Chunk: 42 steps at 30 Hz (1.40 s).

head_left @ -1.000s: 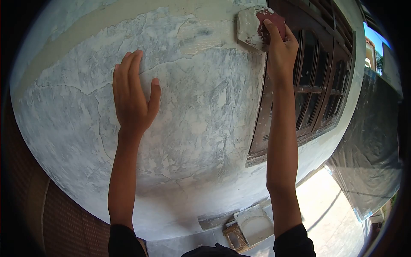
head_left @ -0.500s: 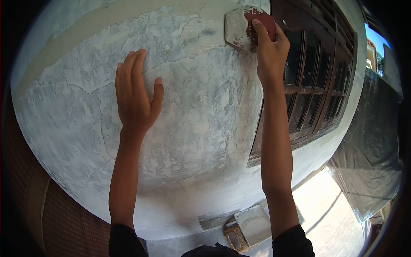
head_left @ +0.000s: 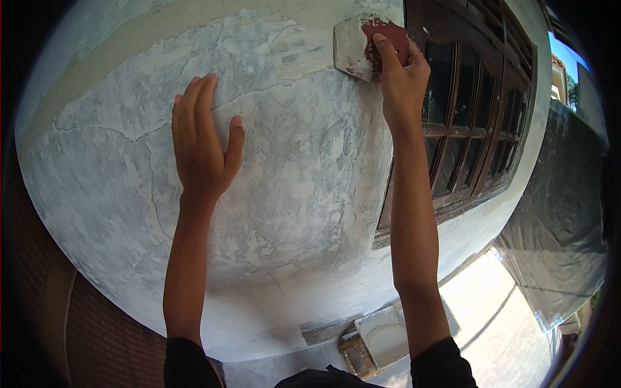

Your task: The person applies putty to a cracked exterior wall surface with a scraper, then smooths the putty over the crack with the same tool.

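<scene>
My right hand grips a dark red putty scraper at the upper right, thumb on its near face. Pale putty coats the scraper's left part, which lies against the wall beside the window frame. My left hand is spread on the patchy grey-white wall, fingers up and thumb apart, holding nothing. Between the hands, near the scraper, a smeared patch of putty shows on the wall. Fine cracks run across the surface by my left fingertips.
A brown wooden window with glass panes is set in the wall at right. Below, a white tub and a woven basket stand on the floor. Dark plastic sheeting hangs at far right; brown woven panels are at lower left.
My right hand and the scraper have shifted slightly left and down along the wall. My left hand stays nearly in place. The view has moved a little.
</scene>
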Each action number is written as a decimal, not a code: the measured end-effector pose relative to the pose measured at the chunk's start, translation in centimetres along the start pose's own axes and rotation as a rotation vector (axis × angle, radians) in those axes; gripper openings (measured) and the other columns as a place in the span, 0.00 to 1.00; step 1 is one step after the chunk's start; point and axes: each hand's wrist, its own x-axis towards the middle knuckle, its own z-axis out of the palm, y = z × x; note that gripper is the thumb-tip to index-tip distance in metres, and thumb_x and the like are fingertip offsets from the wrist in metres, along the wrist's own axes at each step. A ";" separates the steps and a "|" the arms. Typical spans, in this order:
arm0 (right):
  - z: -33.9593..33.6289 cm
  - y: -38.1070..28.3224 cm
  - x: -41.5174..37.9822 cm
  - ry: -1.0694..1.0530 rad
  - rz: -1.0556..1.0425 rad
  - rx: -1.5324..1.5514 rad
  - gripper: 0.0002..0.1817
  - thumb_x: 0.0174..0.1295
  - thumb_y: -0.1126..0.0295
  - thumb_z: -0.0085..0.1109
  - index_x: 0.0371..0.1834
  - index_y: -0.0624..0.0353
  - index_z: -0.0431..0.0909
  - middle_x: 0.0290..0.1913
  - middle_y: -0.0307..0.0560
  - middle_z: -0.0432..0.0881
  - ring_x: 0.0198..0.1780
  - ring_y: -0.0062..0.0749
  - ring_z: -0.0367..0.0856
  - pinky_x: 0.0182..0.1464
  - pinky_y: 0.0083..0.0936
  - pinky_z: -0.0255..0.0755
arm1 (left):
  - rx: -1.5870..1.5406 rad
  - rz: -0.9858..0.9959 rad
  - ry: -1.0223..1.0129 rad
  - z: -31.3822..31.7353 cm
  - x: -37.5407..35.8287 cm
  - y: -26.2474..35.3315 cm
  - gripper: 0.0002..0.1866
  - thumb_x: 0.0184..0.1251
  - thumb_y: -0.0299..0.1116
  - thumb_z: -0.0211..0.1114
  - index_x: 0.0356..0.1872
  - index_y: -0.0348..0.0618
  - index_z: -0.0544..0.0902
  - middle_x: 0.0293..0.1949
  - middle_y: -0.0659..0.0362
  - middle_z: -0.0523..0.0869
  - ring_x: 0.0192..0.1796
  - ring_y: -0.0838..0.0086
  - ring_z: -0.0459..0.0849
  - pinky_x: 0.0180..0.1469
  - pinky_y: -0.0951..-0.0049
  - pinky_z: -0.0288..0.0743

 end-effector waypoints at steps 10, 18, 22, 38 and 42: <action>3.9 -1.1 -1.8 -0.141 -0.087 -0.003 0.15 0.65 0.68 0.66 0.47 0.71 0.82 0.39 0.47 0.88 0.40 0.23 0.84 0.46 0.24 0.77 | -0.010 0.000 -0.002 0.0 0.3 0.3 0.29 0.73 0.36 0.58 0.72 0.39 0.67 0.70 0.46 0.71 0.73 0.51 0.68 0.76 0.47 0.56; -5.9 1.5 0.7 0.084 -0.011 0.096 0.14 0.67 0.69 0.66 0.49 0.69 0.83 0.42 0.44 0.88 0.41 0.20 0.83 0.45 0.19 0.76 | 0.012 0.025 -0.012 0.1 -0.1 -0.1 0.28 0.74 0.36 0.57 0.72 0.38 0.67 0.70 0.47 0.72 0.73 0.52 0.68 0.76 0.47 0.56; -10.5 0.7 -1.7 0.204 0.105 0.142 0.15 0.68 0.70 0.66 0.54 0.68 0.81 0.46 0.44 0.86 0.44 0.24 0.85 0.47 0.20 0.78 | -0.012 0.025 -0.030 0.0 -0.1 0.4 0.28 0.75 0.36 0.57 0.72 0.38 0.66 0.70 0.47 0.72 0.74 0.52 0.67 0.76 0.45 0.55; -33.0 1.0 -28.0 0.514 0.718 -0.153 0.17 0.69 0.66 0.66 0.54 0.65 0.80 0.39 0.39 0.85 0.34 0.16 0.81 0.32 0.14 0.75 | -0.784 0.064 -0.448 8.5 -15.3 22.5 0.29 0.69 0.29 0.59 0.70 0.33 0.68 0.68 0.46 0.73 0.73 0.52 0.70 0.75 0.47 0.59; -37.7 -1.2 -32.9 0.600 0.784 -0.355 0.17 0.69 0.62 0.65 0.53 0.62 0.81 0.38 0.37 0.85 0.31 0.13 0.78 0.26 0.13 0.67 | -0.966 0.006 -0.512 10.8 -20.4 28.6 0.29 0.66 0.28 0.61 0.68 0.31 0.71 0.65 0.45 0.76 0.69 0.52 0.74 0.74 0.48 0.62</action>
